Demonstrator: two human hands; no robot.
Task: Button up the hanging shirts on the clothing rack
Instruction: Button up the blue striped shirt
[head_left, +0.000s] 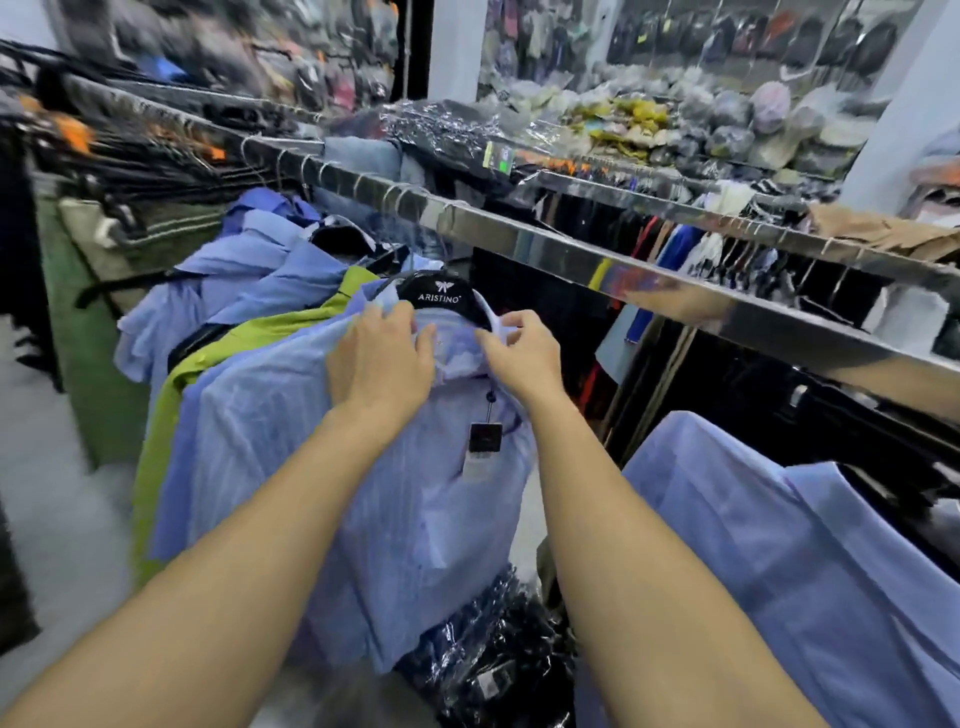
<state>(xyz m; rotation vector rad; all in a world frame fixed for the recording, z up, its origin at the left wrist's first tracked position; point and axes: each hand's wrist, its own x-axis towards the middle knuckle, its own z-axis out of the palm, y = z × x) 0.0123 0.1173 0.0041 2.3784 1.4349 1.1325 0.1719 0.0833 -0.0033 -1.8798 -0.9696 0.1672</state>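
Plastic-wrapped dark garments (493, 670) lie heaped on the floor (62, 499). Folded clothes in clear plastic (447, 130) rest on top beyond the near rail. A pile of bagged goods (717, 124) fills a shelf at the far right. Backpacks (769, 36) hang in a row along the back wall, blurred. Dark trousers (130, 150) hang on a rail at the left. A green panel (83, 338) stands below them. Mixed garments (691, 244) hang on a further rail, right of centre.

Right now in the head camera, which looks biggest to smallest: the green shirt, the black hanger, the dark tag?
1. green shirt
2. black hanger
3. dark tag
The shirt is partly hidden, yet clearly largest.
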